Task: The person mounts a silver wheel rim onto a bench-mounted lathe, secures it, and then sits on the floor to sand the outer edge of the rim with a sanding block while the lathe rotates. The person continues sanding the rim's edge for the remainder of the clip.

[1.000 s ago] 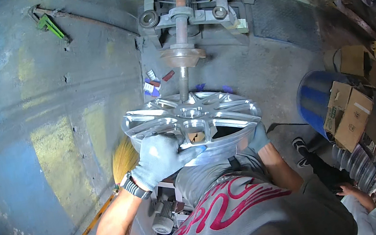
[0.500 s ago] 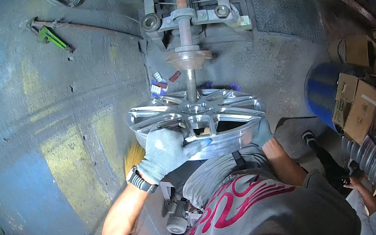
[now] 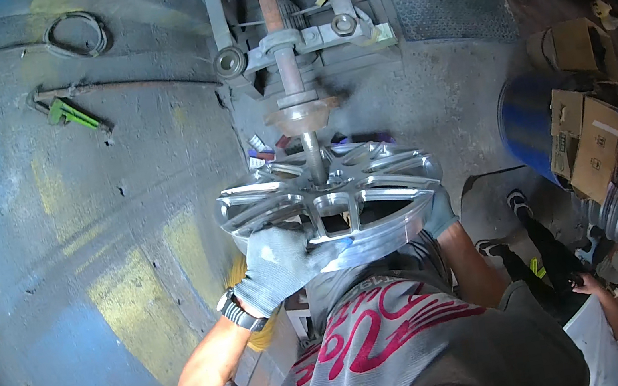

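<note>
A silver alloy wheel rim [image 3: 355,210] with several spokes is held between my two gloved hands, its spoked face turned toward the machine. Around the near left edge of the rim curls my left hand [image 3: 276,267], in a grey glove with the thumb along the barrel. My right hand [image 3: 440,214] grips the right edge; its fingers are partly hidden. A shaft's narrow end [image 3: 313,156] reaches the wheel's centre hole; how deep it sits I cannot tell. Farther along this shaft is a rusty round flange [image 3: 303,117].
The machine's grey frame [image 3: 343,26] stands ahead. A green pipe wrench [image 3: 74,114] and a coiled cable [image 3: 76,36] lie at left. At right are a blue drum [image 3: 529,130], cardboard boxes [image 3: 597,151] and another person's legs and arm [image 3: 608,307]. A yellow broom [image 3: 263,336] is behind my left forearm.
The wheel's centre has come up to the shaft end, which now overlaps the hole more. Both hands keep their hold. My view has shifted, and more of the person at right shows.
</note>
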### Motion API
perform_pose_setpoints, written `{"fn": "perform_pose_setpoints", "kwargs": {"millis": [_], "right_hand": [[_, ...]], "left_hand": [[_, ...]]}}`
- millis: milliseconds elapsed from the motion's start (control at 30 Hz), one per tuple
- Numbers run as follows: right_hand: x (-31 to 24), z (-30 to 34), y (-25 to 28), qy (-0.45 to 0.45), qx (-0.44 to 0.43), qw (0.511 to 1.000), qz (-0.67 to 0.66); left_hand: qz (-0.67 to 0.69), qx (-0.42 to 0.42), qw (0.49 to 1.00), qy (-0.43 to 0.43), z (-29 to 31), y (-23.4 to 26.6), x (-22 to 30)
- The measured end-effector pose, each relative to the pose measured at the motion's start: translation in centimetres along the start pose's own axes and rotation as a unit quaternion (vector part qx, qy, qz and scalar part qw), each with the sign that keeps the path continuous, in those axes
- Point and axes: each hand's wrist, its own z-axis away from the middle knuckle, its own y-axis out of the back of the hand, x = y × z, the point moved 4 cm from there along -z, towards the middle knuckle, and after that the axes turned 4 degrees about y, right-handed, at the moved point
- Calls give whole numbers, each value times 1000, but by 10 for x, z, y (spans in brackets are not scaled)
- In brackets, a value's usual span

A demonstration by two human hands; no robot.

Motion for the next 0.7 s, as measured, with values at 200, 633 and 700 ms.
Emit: {"fn": "perform_pose_setpoints", "kwargs": {"millis": [200,633,700], "right_hand": [[3,-4,8,39,-91,994,-35],[-9,0,-33,198,-24,977,71],[-11,3,-41,228,-16,967,116]], "left_hand": [[13,12,999,-44,-7,7,-13],[45,93,978,-183,-36,43,-55],[17,110,972,-207,-38,48,-59]]}}
